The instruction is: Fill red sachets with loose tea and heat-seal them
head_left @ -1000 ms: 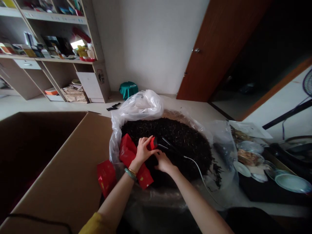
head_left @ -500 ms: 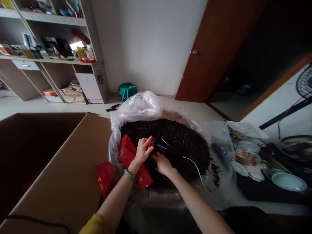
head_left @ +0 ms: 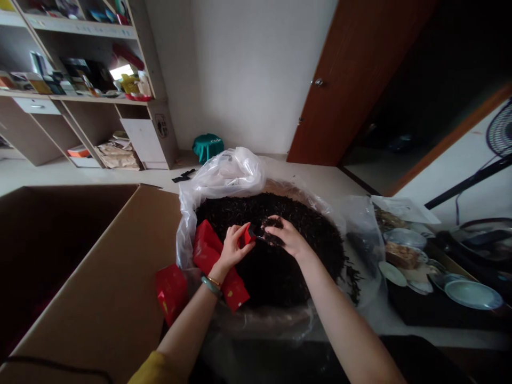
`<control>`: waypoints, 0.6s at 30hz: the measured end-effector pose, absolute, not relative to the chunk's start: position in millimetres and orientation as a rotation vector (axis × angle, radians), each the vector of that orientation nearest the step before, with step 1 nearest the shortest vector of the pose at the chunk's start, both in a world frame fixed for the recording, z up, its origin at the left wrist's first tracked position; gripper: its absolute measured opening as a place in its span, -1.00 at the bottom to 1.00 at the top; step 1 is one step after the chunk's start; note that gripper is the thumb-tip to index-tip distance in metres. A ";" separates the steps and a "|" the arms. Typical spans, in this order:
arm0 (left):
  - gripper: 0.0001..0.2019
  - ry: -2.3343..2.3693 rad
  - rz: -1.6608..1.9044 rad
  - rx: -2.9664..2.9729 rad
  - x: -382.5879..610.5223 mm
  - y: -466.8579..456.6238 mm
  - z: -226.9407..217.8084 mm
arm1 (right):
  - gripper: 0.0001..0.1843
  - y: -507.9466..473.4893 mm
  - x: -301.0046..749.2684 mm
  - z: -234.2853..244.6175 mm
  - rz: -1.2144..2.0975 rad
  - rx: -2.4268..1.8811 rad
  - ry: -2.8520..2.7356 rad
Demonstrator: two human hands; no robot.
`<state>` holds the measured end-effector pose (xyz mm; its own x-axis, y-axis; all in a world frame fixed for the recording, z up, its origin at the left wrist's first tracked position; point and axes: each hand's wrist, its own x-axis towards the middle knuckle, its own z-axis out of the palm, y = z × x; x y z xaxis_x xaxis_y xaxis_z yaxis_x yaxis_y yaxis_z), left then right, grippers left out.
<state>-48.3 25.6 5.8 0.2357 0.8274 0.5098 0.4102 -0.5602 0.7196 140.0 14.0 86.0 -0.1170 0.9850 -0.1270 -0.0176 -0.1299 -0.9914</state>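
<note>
A big clear plastic bag holds a heap of dark loose tea leaves. My left hand pinches a small red packet open just above the leaves. My right hand is closed on a clump of tea leaves right beside the packet's mouth. More red packets lie under my left wrist at the bag's left edge, and another red packet lies lower on the cardboard.
A large open cardboard box stands at the left. Plates and bowls with bits of food crowd a dark tray at the right. Shelves, a green bag, a brown door and a fan are farther off.
My right hand rose from low in the leaves up to the packet's mouth with a clump of tea. The dark tool and white cord seen earlier no longer show. The left hand stayed put.
</note>
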 end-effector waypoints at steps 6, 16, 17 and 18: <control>-0.41 1.117 1.281 2.103 -48.5 28.7 2.1 | -0.67 27.0 117.2 124.4 1.386 -1.246 -1.453; -0.59 1.163 1.319 2.047 -45.6 27.2 7.1 | -0.79 30.8 125.3 122.8 1.101 -1.490 -1.902; -0.62 1.162 1.319 2.049 -45.4 27.0 7.9 | -0.79 30.9 125.9 122.9 1.079 -1.520 -1.953; -0.64 1.161 1.319 2.055 -45.3 26.9 8.6 | -0.78 31.0 126.0 123.0 1.050 -1.557 -1.996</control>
